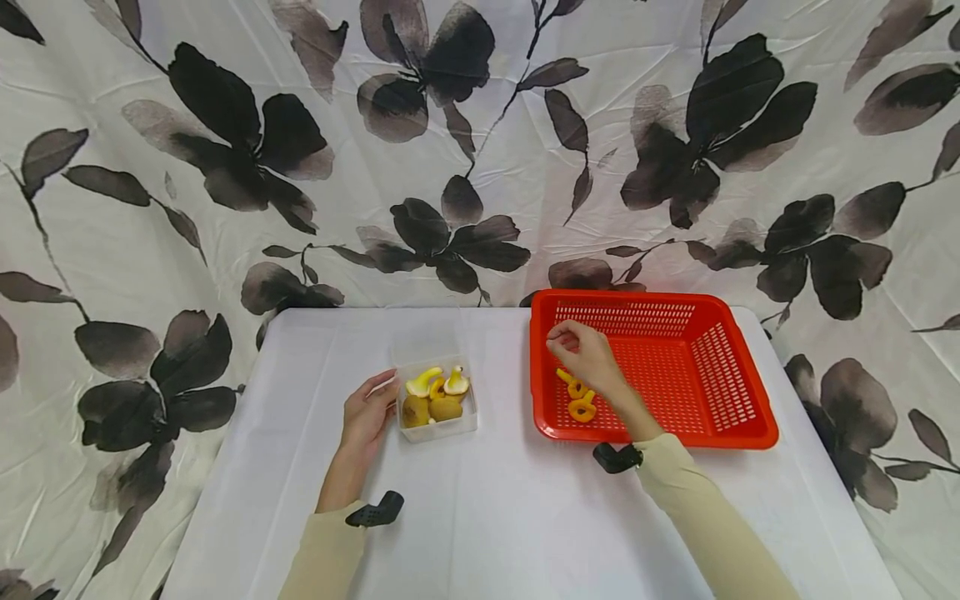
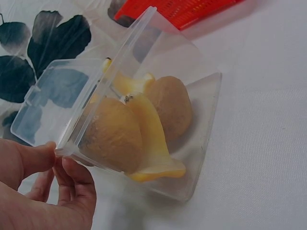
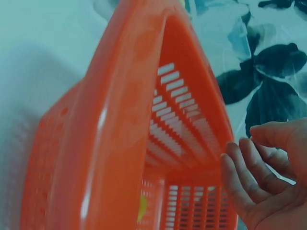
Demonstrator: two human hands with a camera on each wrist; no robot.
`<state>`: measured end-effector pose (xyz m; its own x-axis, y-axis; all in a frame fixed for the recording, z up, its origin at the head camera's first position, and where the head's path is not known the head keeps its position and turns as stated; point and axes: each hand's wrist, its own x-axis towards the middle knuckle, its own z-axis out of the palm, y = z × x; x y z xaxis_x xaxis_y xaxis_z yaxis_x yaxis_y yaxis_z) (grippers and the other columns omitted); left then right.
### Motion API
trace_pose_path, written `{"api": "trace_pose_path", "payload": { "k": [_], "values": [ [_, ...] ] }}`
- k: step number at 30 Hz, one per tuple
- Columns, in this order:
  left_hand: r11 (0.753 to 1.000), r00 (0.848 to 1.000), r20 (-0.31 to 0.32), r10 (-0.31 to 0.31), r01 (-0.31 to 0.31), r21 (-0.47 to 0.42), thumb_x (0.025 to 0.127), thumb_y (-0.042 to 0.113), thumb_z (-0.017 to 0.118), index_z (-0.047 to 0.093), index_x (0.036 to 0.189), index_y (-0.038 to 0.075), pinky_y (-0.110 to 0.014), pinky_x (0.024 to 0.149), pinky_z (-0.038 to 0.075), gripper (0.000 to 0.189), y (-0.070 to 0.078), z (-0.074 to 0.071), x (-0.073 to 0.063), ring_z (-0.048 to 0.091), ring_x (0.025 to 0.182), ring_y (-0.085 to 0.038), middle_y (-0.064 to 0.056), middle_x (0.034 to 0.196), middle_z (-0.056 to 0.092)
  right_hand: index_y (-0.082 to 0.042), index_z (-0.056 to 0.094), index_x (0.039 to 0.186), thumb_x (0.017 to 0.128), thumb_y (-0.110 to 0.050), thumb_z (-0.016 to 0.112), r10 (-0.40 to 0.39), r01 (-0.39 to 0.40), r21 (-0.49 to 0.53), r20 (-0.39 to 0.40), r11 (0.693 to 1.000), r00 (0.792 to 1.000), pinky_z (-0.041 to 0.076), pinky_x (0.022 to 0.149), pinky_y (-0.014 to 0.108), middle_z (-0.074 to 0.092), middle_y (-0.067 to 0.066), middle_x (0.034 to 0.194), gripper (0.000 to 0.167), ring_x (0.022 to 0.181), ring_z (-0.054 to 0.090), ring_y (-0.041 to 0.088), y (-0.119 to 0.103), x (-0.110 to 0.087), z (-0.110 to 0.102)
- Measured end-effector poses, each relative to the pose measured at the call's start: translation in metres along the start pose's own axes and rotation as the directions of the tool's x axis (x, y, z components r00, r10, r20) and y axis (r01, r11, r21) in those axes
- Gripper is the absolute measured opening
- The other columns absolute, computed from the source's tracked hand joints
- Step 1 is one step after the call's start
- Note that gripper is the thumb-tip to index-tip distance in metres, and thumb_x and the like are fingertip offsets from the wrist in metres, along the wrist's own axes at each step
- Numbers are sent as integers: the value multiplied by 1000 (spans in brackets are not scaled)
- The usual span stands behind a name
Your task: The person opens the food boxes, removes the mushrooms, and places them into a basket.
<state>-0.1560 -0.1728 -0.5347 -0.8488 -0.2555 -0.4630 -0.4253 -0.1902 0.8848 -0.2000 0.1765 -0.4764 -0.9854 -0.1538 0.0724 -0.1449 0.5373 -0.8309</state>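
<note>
My left hand [image 1: 367, 414] pinches the hinged edge of a clear plastic box [image 1: 438, 431] between thumb and fingers. The box's lid [image 2: 62, 93] stands open behind it. Inside lie brown, potato-like lumps [image 2: 171, 108] and curved yellow pieces [image 2: 152, 139] with pale flared ends. Over the left part of a red slotted basket [image 1: 660, 367] hovers my right hand [image 1: 588, 354], its fingers loosely bent and nothing showing between them. Below that hand, on the basket floor, sit yellow ring-shaped pieces with short stems [image 1: 582, 408].
A white cloth covers the table [image 1: 480, 517] under the box and basket. Behind its far edge hangs a white curtain [image 1: 562, 242] with dark flowers. The basket's raised rim [image 1: 738, 358] runs all round it, right of the box.
</note>
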Motion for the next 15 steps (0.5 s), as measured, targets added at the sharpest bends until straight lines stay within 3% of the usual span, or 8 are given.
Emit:
{"api": "trace_pose_path", "payload": {
  "k": [15],
  "values": [
    [1000,1000,5,-11,11,-4,103,15,64,56,144,7,-17,70,47,42,0,0,1,58,83,-6,5,104,65,1,69,111,97,-8,70,-45,44,59,20,997,999,57,90,40,71,14,103,16,92,66,27,-23,9,40]
  ]
}}
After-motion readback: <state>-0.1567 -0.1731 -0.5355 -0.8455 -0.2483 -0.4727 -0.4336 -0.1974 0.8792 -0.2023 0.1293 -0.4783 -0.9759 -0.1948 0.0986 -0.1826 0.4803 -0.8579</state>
